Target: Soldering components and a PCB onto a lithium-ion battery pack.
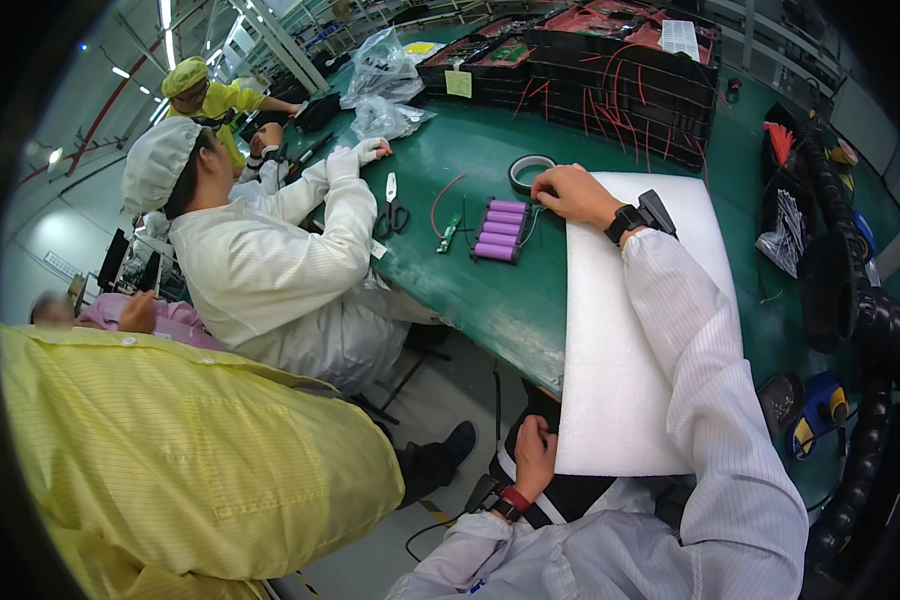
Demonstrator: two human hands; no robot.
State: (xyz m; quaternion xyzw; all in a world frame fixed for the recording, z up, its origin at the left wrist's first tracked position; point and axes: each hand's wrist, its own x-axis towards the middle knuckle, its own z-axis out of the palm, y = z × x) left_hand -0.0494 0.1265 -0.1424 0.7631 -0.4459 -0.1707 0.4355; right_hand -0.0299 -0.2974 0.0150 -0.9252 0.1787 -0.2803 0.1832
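Note:
My right hand point(573, 195) reaches over the green table, its fingers bent together at thin wires that run up from a battery pack. The battery pack point(500, 232) has several purple cells side by side in a black holder. A roll of tape point(530, 174) lies just beyond my fingertips. Left of the pack is a small green circuit board point(449, 234) with a red wire. Below the table's near edge my left hand point(535, 458) rests by my lap, fingers curled in with nothing visible in them.
A white foam sheet point(625, 330) lies under my right forearm. Black-handled scissors point(391, 212) are left of the board. Black crates point(620, 95) with red wires stand at the back. A co-worker in white point(270, 250) sits close left; a person in yellow point(200, 440) stands nearer.

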